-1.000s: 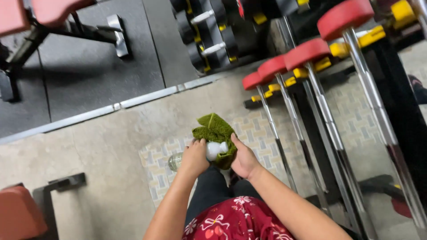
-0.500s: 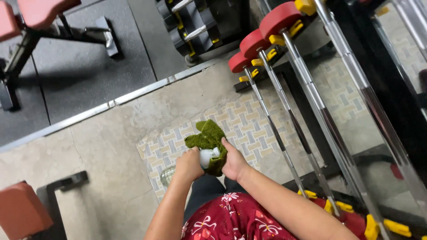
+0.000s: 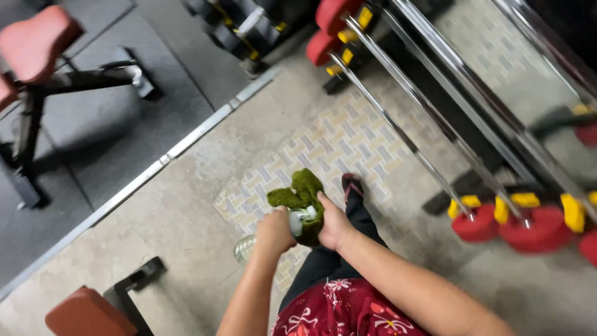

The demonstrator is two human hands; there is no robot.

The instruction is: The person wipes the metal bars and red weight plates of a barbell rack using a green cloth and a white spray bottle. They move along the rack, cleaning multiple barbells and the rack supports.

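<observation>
left hand (image 3: pixel 275 231): closed around a clear plastic bottle (image 3: pixel 245 247), fingers curled out of sight on the far side, only the back of the hand showing.

bottle: mostly hidden, just the see-through lower end poking out past the left fist toward the floor; whitish top end (image 3: pixel 300 219) peeking out between the two hands. Hard to tell what's inside, if anything.

right hand (image 3: pixel 334 223): pressed onto a green cloth (image 3: pixel 301 198), thumb up along the cloth's edge, other fingers tucked underneath and not visible.

cloth: bunched and fuzzy, wrapped over the bottle's top end, loose upper part flopping away from the hands. Sits between both hands, held in front of the body, above the patterned floor tiles (image 3: pixel 339 140).

below the hands: dark trouser leg and one shoe (image 3: pixel 352 184), partly covered by the right forearm; red flowered shirt (image 3: pixel 339 311) cut off at the bottom edge.

right side: chrome barbell bars (image 3: pixel 398 127) with red and yellow ends, blurry, running out of the frame.

top: rack of dark dumbbells (image 3: pixel 239 28), cut off by the edge.

left: red-padded bench (image 3: pixel 37 40) on black rubber matting, plus another red pad (image 3: pixel 84 313) at the bottom corner, only partly in shot.
</observation>
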